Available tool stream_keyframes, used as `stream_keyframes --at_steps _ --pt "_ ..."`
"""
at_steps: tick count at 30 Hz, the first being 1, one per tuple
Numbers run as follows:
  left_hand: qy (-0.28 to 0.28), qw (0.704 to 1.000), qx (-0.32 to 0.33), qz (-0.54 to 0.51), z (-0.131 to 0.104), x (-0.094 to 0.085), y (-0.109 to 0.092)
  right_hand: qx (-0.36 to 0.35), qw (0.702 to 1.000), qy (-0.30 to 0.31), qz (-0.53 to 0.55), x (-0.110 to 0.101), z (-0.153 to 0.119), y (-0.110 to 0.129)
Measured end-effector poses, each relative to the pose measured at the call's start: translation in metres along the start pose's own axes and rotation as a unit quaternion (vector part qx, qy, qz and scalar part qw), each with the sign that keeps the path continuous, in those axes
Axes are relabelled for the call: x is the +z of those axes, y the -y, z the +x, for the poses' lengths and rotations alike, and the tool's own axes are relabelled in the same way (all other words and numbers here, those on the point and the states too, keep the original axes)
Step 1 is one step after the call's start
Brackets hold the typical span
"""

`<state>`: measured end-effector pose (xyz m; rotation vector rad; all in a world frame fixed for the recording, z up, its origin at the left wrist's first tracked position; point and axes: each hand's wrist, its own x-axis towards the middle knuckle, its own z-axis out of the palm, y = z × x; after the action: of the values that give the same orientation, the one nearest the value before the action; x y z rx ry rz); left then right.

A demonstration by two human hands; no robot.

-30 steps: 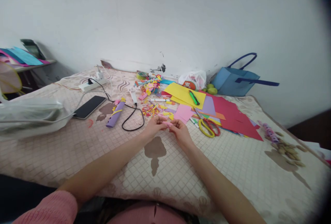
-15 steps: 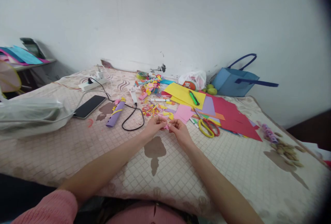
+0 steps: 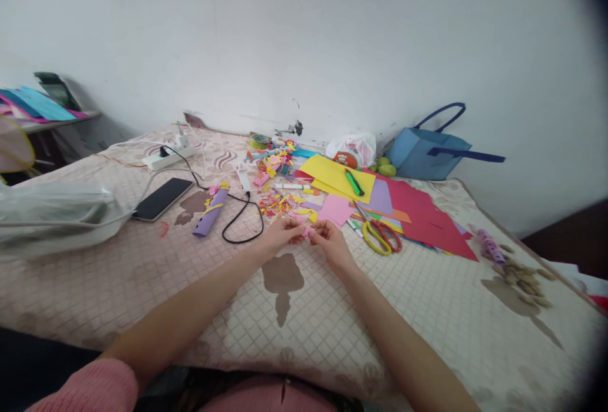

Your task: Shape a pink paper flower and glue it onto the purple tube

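Between my fingertips is a small pink paper piece (image 3: pixel 305 232), pinched from both sides. My left hand (image 3: pixel 284 234) is closed on its left edge and my right hand (image 3: pixel 329 238) on its right edge; the fingers partly cover its shape. Just beyond them lie a pink paper sheet (image 3: pixel 335 209) and a heap of colourful paper scraps (image 3: pixel 278 205). Scissors (image 3: pixel 379 234) with one yellow and one red handle rest right of my right hand. A purple paper tube (image 3: pixel 210 212) with yellow trim lies to the left, near a black cable (image 3: pixel 227 228).
Yellow sheets (image 3: pixel 327 174) carry a green utility knife (image 3: pixel 354 182), with red sheets (image 3: pixel 427 215) alongside. A phone (image 3: pixel 164 198), power strip (image 3: pixel 168 157) and plastic bag (image 3: pixel 61 218) occupy the left. At right are a blue bag (image 3: pixel 422 152) and peanuts (image 3: pixel 525 279).
Both hands stay almost in place, still pinching the pink paper piece, with slight finger movement. The whole view has shifted a little.
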<state>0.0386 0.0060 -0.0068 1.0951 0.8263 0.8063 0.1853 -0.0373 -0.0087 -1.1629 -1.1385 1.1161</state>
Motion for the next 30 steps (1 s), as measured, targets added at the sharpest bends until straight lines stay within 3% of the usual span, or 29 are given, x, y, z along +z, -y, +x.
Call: stream_keyframes --at_steps 8,13,17,23,30 --pt "-0.003 0.998 0.058 0.007 -0.001 0.002 0.003 0.045 0.998 0.019 0.037 -0.001 0.002 -0.003" --pt "0.006 0.998 0.040 0.037 -0.002 0.003 0.002 -0.019 0.999 0.033 -0.003 -0.002 0.000 -0.003" --pt "-0.019 0.997 0.063 0.025 -0.001 0.004 0.004 -0.062 0.994 0.022 -0.084 0.000 -0.002 0.000" --pt "-0.035 0.995 0.095 0.024 -0.003 0.006 0.004 -0.192 0.946 -0.030 -0.260 0.005 -0.009 0.007" --pt "-0.033 0.988 0.141 0.058 -0.004 0.006 0.001 -0.221 0.931 -0.034 -0.290 0.005 -0.011 0.008"
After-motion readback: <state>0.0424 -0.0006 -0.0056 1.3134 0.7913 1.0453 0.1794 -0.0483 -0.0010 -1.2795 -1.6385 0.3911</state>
